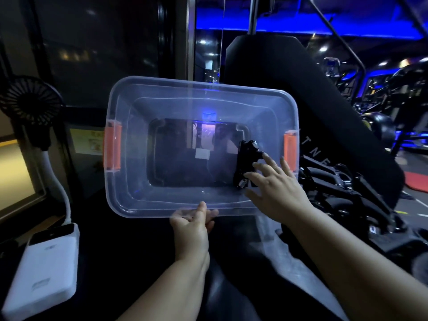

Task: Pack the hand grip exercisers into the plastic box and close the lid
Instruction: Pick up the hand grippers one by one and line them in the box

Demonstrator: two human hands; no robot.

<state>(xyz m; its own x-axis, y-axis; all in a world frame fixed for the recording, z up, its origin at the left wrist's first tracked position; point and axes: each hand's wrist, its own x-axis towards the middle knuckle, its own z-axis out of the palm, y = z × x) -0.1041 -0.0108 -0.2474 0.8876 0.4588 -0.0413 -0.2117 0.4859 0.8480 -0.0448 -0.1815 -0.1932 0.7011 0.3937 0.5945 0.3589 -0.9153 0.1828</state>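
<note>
Left hand (193,224) pinches the near rim of the plastic box (162,210), thumb on top. Right hand (275,184) is nearer the work, fingers spread and loose, tips touching the hand grip exerciser (244,163) just left of them. It lies at the right end of the box floor, long axis near-to-far, the only thing in the box. Loose exercisers (335,181) are piled outside, right of the box

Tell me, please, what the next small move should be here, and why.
Probably lift the right hand out of the plastic box and reach for the dark pile beside it, which looks like more exercisers. Its fingers look straight and spread, only touching the one exerciser lying at the box's right end, so that seems placed. The left hand grips the near rim, steadying the box.
</note>
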